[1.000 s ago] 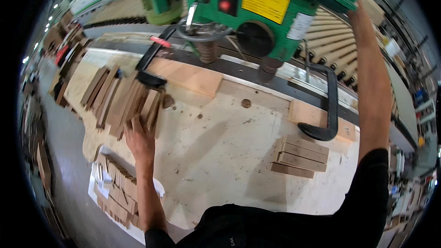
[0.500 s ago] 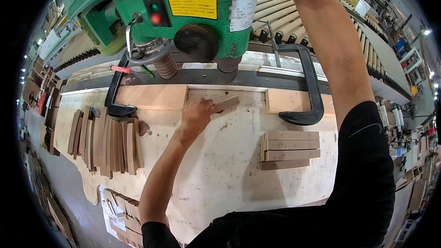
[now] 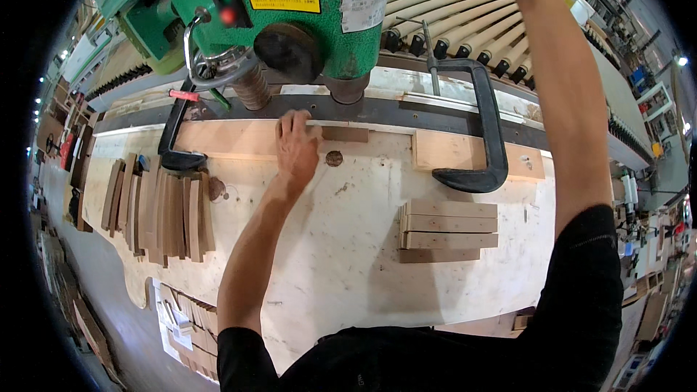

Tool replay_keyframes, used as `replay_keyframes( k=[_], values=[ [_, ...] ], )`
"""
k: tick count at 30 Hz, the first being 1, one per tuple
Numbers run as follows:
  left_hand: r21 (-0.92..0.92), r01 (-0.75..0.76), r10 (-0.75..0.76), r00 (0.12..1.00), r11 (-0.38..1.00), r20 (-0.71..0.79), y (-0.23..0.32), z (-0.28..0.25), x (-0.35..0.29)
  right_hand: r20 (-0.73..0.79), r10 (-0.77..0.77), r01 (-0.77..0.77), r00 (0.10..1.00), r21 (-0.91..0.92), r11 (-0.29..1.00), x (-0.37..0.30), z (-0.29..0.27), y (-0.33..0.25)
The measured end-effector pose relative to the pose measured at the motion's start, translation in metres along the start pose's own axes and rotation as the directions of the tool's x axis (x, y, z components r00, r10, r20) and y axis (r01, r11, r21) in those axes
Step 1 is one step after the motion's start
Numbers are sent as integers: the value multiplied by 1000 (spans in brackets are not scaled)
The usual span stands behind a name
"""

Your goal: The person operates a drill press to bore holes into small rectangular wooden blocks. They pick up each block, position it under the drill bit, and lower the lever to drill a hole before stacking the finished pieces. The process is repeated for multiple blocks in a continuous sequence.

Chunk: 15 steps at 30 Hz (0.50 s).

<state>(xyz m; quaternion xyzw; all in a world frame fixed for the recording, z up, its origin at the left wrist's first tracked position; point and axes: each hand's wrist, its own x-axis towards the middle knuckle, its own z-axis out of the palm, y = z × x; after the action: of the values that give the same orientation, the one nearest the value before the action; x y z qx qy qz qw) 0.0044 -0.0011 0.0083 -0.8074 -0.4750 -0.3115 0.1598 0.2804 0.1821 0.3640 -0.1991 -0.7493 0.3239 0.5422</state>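
Observation:
My left hand (image 3: 298, 147) is closed on the near end of a short wooden strip (image 3: 346, 133), its fingers over the left end. The strip lies flat along the light fence at the back of the plywood worktop (image 3: 327, 261), just right of a pale wooden block (image 3: 229, 138). Above stands a green drill press head (image 3: 330, 43) with a lit red button; its lower spindle part hangs behind the strip. My right arm (image 3: 555, 65) reaches up past the top edge on the right, so the hand itself is out of view.
Black clamps (image 3: 492, 120) hold down a second pale block (image 3: 446, 152) and the left one. Strips stand in a row (image 3: 163, 210) at the left; a small stack (image 3: 450, 225) lies at the right. A round dark hole (image 3: 333, 158) marks the worktop. Behind is a roller conveyor (image 3: 465, 11).
My left hand has moved the strip back against the fence, turning it from slanted to lined up. My right arm has shifted to the right, and the view has shifted slightly.

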Motion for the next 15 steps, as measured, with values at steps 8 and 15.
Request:
replay_keyframes(
  k=[8,15],
  values=[
    [22,62,-65,976,998,208,-19,7,1,129,198,-67,972,-654,753,-147,-90,-8],
    [87,65,-87,955,994,284,-21,4,-2,160,490,-188,857,-788,587,-224,-24,94]
  ],
)
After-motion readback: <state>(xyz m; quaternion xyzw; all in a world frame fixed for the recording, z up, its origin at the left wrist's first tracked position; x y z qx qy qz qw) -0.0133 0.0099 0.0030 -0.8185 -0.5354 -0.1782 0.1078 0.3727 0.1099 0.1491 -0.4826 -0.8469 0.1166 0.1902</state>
